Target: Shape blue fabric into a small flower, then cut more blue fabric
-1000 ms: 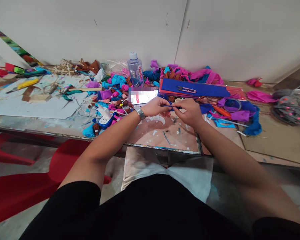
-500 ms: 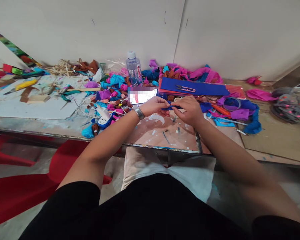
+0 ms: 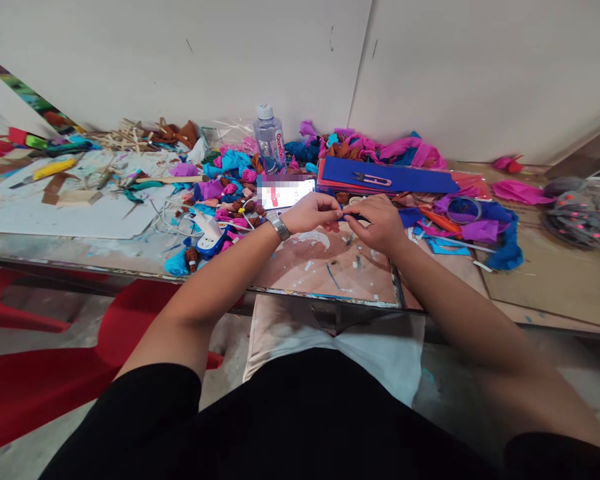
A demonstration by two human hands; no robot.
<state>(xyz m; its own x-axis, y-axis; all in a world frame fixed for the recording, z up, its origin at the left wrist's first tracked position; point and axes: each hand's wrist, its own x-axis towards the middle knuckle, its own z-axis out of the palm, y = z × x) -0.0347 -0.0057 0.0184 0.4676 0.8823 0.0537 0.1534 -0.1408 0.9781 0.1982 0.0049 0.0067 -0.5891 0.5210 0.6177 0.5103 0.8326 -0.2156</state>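
Observation:
My left hand and my right hand meet over the middle of the table, fingers pinched together on a small piece of dark blue crepe paper. Most of the piece is hidden between the fingertips. A silver watch is on my left wrist. Just behind the hands lies a lit phone and a stack of blue and red paper sheets with small thread snips on top.
A water bottle stands at the back among heaps of pink, blue and purple crepe paper. A tape roll lies right. Tools and wood scraps clutter the left. A red plastic chair is lower left.
The hands stay together in the same spot; the fingers have pinched closer so less of the blue paper shows. The view shifted slightly.

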